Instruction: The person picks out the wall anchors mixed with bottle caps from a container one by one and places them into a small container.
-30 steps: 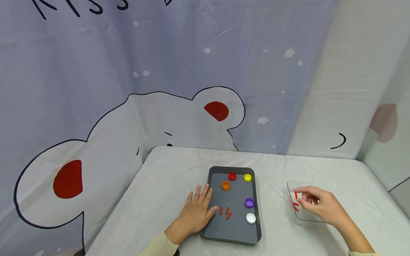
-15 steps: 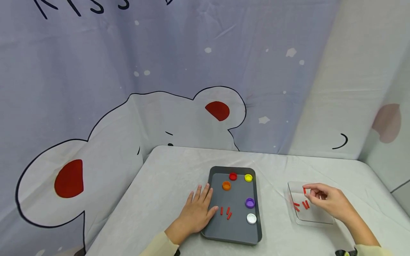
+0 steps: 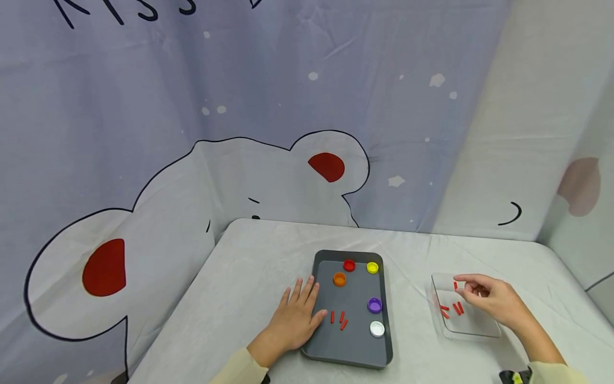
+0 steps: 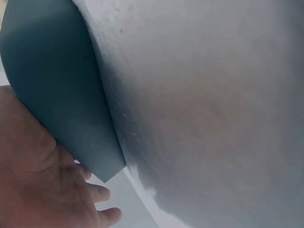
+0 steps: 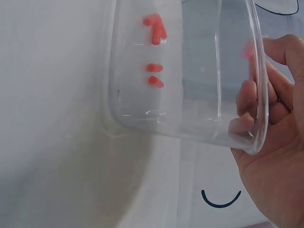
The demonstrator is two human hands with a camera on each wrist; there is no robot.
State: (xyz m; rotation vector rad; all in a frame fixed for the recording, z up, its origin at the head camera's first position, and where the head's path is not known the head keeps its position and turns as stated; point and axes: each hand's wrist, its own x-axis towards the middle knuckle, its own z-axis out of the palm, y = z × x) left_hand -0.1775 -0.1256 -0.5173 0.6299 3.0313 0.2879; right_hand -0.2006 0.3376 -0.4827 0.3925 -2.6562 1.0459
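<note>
My right hand (image 3: 496, 302) is over a clear plastic box (image 3: 472, 335) and pinches a short red stick (image 3: 455, 286) upright between thumb and index finger. Several more red sticks (image 3: 456, 308) lie on the box floor; the right wrist view shows them through the box wall (image 5: 199, 137). With its fingers spread, my left hand (image 3: 291, 320) rests on the left rim of a grey tray (image 3: 355, 349). Three red sticks (image 3: 332, 317) lie in the tray beside that thumb. In the left wrist view, the hand (image 4: 47, 185) is against the tray's outer side (image 4: 61, 85).
Inside the tray sit several small round caps: red (image 3: 349, 265), yellow (image 3: 372, 268), orange (image 3: 339, 279), purple (image 3: 374, 305) and white (image 3: 377, 329). Tray and box stand apart on a white-covered table (image 3: 268, 256). A printed curtain (image 3: 264, 80) hangs behind.
My right hand has moved right inside the box with the pinched red stick, uncovering two sticks on the box floor. In the last half second it has barely moved. My left hand has stayed put.
</note>
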